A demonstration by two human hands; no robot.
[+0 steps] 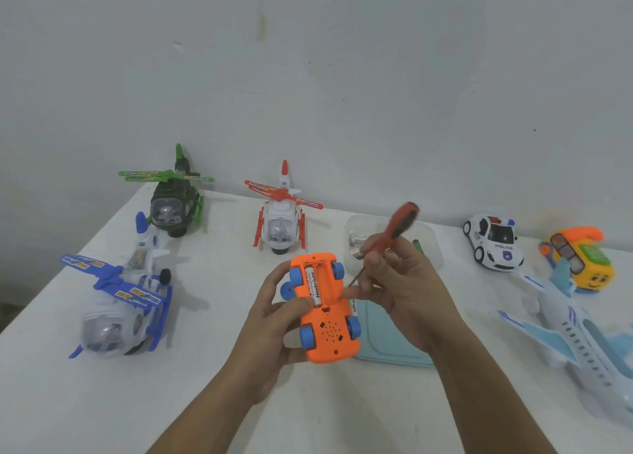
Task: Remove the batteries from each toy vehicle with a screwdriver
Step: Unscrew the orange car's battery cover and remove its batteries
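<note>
My left hand [270, 311] holds an orange toy car [327, 330] upside down above the table, blue wheels up. Its battery bay is open and one white battery [313, 287] lies in it, with my left thumb on the battery's near end. My right hand [399, 282] grips a red-handled screwdriver [400, 222], handle up and thin shaft pointing down-left beside the car. Another white battery [354, 305] shows under my right fingers, at the car's right side.
A blue helicopter [120, 302], a green one [171, 200] and a red-white one [281, 217] stand on the white table. A clear tub [428, 237] with batteries, a teal lid [387, 344], a police car [493, 242], a yellow toy [582, 258] and a plane [579, 337] lie right.
</note>
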